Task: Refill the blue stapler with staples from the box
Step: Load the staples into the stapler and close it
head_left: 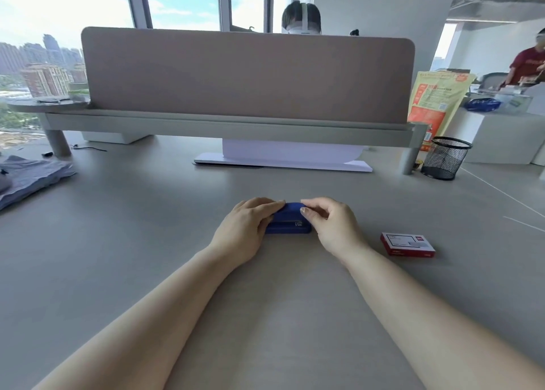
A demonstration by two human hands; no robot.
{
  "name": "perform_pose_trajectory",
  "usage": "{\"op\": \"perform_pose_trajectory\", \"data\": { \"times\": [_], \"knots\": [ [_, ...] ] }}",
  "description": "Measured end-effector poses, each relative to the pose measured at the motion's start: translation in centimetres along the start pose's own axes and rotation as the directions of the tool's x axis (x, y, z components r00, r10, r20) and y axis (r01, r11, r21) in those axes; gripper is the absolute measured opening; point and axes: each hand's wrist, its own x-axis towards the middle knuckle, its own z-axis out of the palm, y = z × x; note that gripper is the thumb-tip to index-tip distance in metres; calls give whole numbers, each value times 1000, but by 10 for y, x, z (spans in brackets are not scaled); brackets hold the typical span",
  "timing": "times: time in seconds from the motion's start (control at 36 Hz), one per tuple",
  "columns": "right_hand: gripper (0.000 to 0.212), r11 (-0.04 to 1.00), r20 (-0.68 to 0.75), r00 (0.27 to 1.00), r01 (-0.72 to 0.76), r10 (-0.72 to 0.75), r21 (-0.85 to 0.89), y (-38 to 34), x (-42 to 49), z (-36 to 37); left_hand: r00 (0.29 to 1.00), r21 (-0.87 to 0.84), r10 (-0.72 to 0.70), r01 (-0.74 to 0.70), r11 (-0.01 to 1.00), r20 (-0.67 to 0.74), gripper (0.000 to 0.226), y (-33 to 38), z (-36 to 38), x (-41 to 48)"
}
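Both my hands close on the stapler [290, 223], which lies flat on the grey surface [147, 242] straight ahead of me. My left hand [246, 227] wraps its left end, fingers curled over the top; my right hand [330, 224] pinches the right end between thumb and fingers. The red box [408, 244] sits shut on the surface to the right of my right hand, apart from it; I cannot see its contents. A black mesh cup [445, 158] stands farther back on the right, its inside hidden from me. A folded blue cloth [32, 174] lies at far left. A divider [247, 77] spans the back, a white stand [283, 158] beneath it.
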Motion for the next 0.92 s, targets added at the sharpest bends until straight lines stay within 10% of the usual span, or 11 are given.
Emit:
{"op": "perform_pose_trajectory", "data": {
  "times": [0.47, 0.92],
  "knots": [
    [23, 963, -52, 997, 40, -55, -268, 1, 0, 4, 999, 48, -32, 30, 998, 30, 41, 6, -1, -3],
    [30, 999, -9, 999, 39, -40, -21, 3, -5, 0, 994, -12, -106, 106, 994, 6, 50, 5, -6, -8]
  ]
}}
